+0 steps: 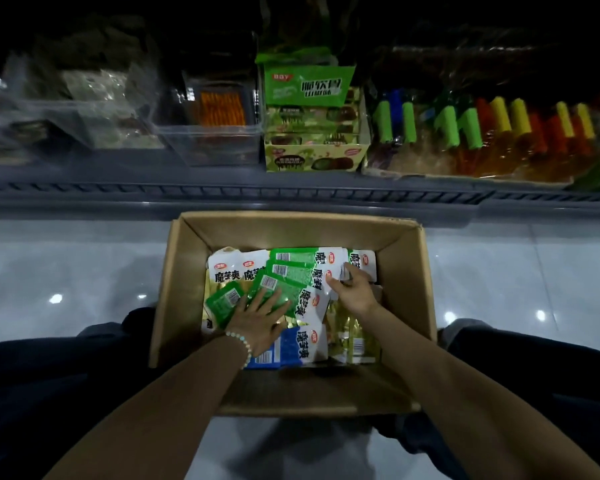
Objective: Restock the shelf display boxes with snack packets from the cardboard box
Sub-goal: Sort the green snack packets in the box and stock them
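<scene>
Both hands are down inside the open carton (184, 271), whose four walls stand close around them; its near wall lies under the forearms and its far wall just beyond the fingertips. The left hand (257, 318) lies flat, fingers spread, pressing on a fan of green packets (284, 271). Their long axes run from beside that hand up and right toward the right hand, barcode ends to the left. The right hand (355, 292) has its fingers curled over the white ends of those packets; whether it pinches one cannot be told. A blue packet (297, 346) lies just below the left hand, yellow packets (355, 336) under the right wrist. Beyond the carton, the shelf edge (291, 194) and a green display box (314, 157) sit well past both hands, with bare floor (66, 271) on either side.
</scene>
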The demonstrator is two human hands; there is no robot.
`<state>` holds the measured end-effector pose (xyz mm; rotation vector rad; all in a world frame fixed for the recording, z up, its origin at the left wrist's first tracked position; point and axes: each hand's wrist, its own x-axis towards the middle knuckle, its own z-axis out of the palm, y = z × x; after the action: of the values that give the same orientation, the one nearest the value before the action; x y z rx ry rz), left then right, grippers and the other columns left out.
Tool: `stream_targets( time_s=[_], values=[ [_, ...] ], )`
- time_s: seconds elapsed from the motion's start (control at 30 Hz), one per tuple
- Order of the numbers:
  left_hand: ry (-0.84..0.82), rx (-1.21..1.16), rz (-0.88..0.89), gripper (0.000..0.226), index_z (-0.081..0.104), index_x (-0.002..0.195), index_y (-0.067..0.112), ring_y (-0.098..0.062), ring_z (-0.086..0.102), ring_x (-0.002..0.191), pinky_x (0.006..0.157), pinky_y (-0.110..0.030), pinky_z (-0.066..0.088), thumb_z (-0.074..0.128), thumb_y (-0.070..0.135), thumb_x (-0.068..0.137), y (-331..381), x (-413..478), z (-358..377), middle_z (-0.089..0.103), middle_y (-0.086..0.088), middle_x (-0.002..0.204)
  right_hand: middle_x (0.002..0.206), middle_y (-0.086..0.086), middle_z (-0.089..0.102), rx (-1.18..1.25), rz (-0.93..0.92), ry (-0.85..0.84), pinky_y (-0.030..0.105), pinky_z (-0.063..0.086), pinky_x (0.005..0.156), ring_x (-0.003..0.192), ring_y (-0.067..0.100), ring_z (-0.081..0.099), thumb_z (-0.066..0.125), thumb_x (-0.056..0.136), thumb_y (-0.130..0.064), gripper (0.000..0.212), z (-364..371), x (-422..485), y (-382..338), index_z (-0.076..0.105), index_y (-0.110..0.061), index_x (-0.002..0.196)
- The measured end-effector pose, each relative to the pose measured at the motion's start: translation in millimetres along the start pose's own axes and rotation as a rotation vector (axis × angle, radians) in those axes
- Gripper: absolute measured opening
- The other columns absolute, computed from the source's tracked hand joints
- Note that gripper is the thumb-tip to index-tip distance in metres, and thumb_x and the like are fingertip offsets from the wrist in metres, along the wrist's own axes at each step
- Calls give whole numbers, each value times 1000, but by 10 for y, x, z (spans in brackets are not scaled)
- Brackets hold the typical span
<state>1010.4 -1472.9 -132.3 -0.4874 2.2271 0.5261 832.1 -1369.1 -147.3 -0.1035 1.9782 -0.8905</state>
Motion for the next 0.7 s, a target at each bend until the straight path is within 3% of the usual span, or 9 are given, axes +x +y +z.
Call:
stream_targets(
  time_s=[0.1,0.27,0.37,0.47,0.57,0.63,0.7],
  values=[
    [35,11,-24,54,-16,147,36,-22,-26,142,114,-48,-15,10,49,101,3,124,-16,-28,5,153,140,6,39,82,6,56,29,42,98,117,21,48,62,92,-19,55,11,80,18,38,-11,141],
    [16,-25,-8,58,-17,147,37,-24,-26,142,114,-51,-12,8,56,98,-21,327,-136,-37,6,143,124,6,48,185,14,168,28,43,89,109,22,51,65,88,-8,50,36,179,34,44,-6,133],
    [24,-59,10,58,-14,147,41,-23,-22,144,113,-50,-12,10,58,98,-45,374,-174,-31,8,152,120,17,54,222,3,185,19,48,73,100,24,56,69,83,-4,44,46,212,33,50,-1,123],
    [51,-91,30,57,-10,148,43,-23,-16,146,115,-49,-10,11,58,97,-70,399,-198,-23,8,157,110,17,61,263,-17,158,12,47,60,85,18,59,71,81,-2,36,77,203,37,52,0,110],
    [61,-119,64,57,-6,149,43,-23,-9,147,116,-49,-2,14,58,98,-96,392,-264,-13,8,159,107,19,64,321,-37,104,18,52,66,81,20,62,70,80,4,27,99,184,27,49,-5,96],
    [76,-150,87,57,-3,150,42,-23,1,146,118,-49,8,18,56,98,-100,367,-327,-2,7,160,111,22,64,313,-30,60,33,54,76,91,28,63,70,80,3,28,95,168,27,52,-4,101],
    [105,-213,84,60,1,151,39,-20,12,143,117,-46,19,25,54,98,-82,344,-400,10,4,156,113,23,65,318,-23,19,39,54,83,94,31,64,68,82,3,30,84,146,27,58,0,110]
  ],
)
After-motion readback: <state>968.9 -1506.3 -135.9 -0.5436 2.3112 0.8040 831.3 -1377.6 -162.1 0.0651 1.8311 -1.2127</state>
